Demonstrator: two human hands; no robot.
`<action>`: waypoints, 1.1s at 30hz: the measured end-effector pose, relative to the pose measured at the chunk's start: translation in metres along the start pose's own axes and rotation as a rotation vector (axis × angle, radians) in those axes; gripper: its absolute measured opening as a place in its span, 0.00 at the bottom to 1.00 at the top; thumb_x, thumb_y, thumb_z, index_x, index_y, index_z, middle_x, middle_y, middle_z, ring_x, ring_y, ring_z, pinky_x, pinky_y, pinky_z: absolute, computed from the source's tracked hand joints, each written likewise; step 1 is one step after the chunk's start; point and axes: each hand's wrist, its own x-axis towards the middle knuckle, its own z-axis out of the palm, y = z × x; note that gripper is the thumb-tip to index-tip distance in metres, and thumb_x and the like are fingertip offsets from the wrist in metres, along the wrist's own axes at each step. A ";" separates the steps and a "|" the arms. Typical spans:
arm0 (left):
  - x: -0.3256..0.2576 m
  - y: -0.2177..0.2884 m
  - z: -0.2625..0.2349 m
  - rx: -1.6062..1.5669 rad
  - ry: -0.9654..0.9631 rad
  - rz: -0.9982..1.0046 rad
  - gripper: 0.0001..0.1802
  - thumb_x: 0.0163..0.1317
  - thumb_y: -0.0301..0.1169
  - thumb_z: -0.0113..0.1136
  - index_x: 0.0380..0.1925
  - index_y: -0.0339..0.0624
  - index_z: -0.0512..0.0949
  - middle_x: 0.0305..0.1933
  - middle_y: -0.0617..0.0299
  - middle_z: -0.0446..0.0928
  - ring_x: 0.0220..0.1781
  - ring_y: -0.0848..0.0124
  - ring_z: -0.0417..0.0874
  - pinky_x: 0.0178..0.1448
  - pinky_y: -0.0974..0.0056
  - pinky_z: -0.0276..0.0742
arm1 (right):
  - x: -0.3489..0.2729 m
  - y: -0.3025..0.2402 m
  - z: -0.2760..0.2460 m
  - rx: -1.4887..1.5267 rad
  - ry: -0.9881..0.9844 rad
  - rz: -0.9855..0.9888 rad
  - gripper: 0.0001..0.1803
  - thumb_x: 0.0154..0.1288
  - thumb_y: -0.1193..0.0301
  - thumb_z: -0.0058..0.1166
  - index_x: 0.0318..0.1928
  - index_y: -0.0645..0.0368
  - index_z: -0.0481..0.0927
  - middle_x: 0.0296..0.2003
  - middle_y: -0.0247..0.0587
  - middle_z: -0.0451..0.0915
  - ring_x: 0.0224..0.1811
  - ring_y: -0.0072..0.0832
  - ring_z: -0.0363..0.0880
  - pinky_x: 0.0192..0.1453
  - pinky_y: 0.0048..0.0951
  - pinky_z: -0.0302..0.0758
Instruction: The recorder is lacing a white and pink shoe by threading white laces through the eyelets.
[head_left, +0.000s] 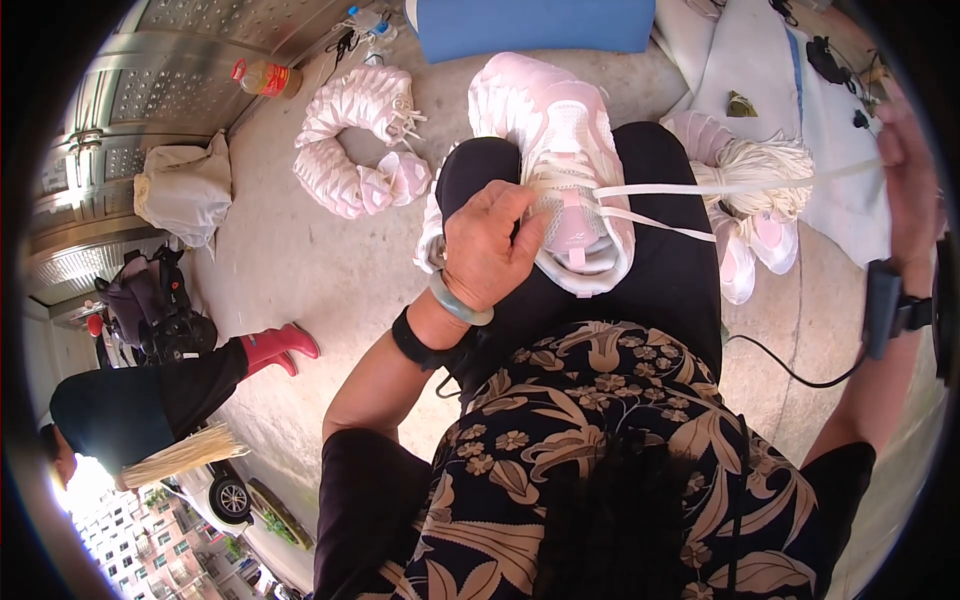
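Observation:
A pink and white sneaker (590,110) rests across my black-trousered knees, toe away from me, its heel opening towards my body. My left hand (490,245) is closed at the left edge of its lacing, thumb and fingers bent against the eyelets. My right hand (905,170) is stretched far out to the right, pinching a white shoelace (680,189) that runs taut from the sneaker. A second lace end hangs loose over my right knee. Right of the knee, a thick bundle of cream laces (765,165) lies on more pink sneakers (770,240).
A curved row of nested sneakers (350,140) lies on the floor ahead left. Nearby are a drink bottle (266,78), a white sack (185,190) and a blue object (530,28). Another person in red boots (280,350) is at left, near a straw broom (185,455).

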 end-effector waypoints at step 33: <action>0.025 0.059 0.052 0.053 -0.210 0.468 0.06 0.44 0.24 0.58 0.25 0.40 0.75 0.22 0.60 0.70 0.24 0.64 0.77 0.29 0.62 0.74 | -0.105 0.085 0.188 0.140 -0.454 0.182 0.05 0.67 0.76 0.49 0.41 0.61 0.77 0.27 0.29 0.75 0.27 0.15 0.70 0.33 0.17 0.70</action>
